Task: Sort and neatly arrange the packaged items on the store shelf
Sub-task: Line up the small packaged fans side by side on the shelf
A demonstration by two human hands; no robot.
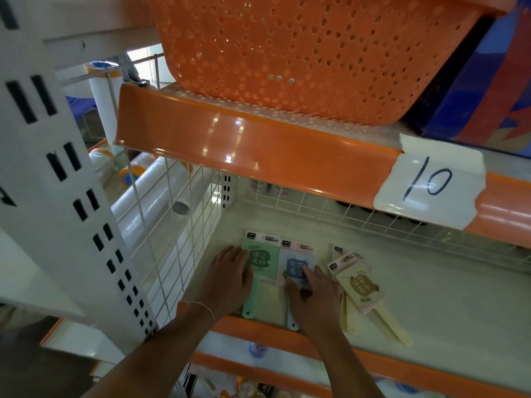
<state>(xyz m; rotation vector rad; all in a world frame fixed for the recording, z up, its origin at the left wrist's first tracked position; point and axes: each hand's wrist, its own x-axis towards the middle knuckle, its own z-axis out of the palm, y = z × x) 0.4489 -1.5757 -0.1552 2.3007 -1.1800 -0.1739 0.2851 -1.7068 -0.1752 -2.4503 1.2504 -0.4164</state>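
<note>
Three kinds of packaged, handled items lie flat on the cream shelf [431, 297]. A green pack [263, 261] lies at the left, and my left hand [230, 278] rests flat against its left side with straight fingers. Beside it sits a blue and grey pack [296, 259]; my right hand [311, 297] lies on its lower part, fingers pressing down on it. To the right, two yellow packs [359, 285] lie tilted and overlapping, untouched, with their handles pointing toward the front edge.
A white wire divider [178, 225] closes the shelf's left side, with plastic film rolls [149, 202] behind it. Low wire fencing [373, 222] runs along the back. An orange shelf edge [258, 145] with a "10" label [428, 182] overhangs, carrying an orange perforated basket [301, 53].
</note>
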